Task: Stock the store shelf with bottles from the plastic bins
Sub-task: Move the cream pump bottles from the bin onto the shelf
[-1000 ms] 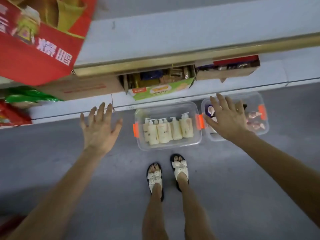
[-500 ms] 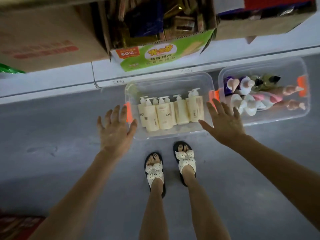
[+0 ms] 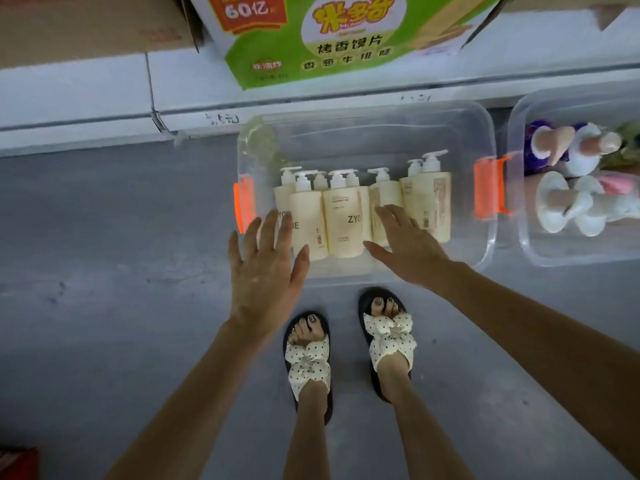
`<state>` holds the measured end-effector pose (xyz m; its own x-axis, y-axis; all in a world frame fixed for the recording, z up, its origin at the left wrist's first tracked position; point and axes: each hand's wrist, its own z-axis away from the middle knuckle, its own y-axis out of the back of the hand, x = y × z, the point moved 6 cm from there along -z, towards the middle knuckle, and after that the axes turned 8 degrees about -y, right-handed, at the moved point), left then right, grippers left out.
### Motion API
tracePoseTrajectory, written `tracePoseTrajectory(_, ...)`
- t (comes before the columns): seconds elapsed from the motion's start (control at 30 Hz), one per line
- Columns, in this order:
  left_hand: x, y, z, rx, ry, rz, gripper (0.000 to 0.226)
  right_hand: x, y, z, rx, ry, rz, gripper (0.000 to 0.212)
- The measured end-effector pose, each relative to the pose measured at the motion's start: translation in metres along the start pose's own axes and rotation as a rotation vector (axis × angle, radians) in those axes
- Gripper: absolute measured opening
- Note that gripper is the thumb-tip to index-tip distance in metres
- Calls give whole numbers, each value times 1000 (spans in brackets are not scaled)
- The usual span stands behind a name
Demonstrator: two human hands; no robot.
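Both hands have come down and inward. The left hand (image 3: pixel 266 268) and right hand (image 3: pixel 408 251) now hover spread and empty over the bottles (image 3: pixel 346 216), which stand untouched in the near half of the bin (image 3: pixel 381 107). A first pick-up looks imminent.

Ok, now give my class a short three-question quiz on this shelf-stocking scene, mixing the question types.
1. True or false: the left hand grips a cream pump bottle.
2. The latches on the clear bin are: A orange, B blue, C black.
3. Fill in: the other bin, holding mixed bottles, sits on the person's ___ side.
Key: 1 false; 2 A; 3 right.
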<state>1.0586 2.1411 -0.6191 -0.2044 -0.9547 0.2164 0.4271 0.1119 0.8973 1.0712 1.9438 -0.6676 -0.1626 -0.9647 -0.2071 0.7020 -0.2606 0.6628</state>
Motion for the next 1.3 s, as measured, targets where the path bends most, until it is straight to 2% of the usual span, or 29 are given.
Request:
tracePoseTrajectory(0.13, 0, -17, -6, 95, -18, 11, 54, -14, -21, -47, -51, -78, -275, 62)
tracePoseTrajectory(0.23, -2, -32, -14, 118, -22, 29, 55, -17, -29, -84, -15, -182, -451, 54)
tracePoseTrajectory(0.37, -1, -46, -22, 154, -7, 79, 55, -19, -39, -121, -62, -278, -421, 58)
tracePoseTrajectory(0.47, -1, -52, -23, 181, 12, 143, 56, -21, -42, -133, -74, -340, -496, 66)
tracePoseTrajectory(0.53, -3, -53, -22, 189, 26, 185, 56, -24, -46, -130, -66, -323, -552, 70)
tracePoseTrajectory(0.63, -9, -54, -21, 182, 57, 259, 57, -23, -52, -119, -31, -267, -651, 60)
tracePoseTrajectory(0.73, -12, -52, -20, 189, 76, 330, 57, -20, -50, -114, -64, -288, -818, 51)
tracePoseTrajectory(0.87, -14, -52, -21, 201, 92, 405, 57, -13, -52, -112, -197, -378, -1054, 70)
tracePoseTrajectory(0.93, -14, -54, -21, 201, 100, 429, 57, -16, -61, -108, -316, -372, -1013, 69)
tracePoseTrajectory(1.0, -11, -54, -21, 201, 106, 464, 56, -14, -74, -104, -376, -388, -999, 79)
tracePoseTrajectory(1.1, -6, -54, -21, 183, 147, 564, 51, -12, -85, -100, -380, -375, -925, 93)
tracePoseTrajectory(1.3, -4, -54, -22, 182, 223, 747, 49, -20, -98, -94, -297, -390, -837, 88)
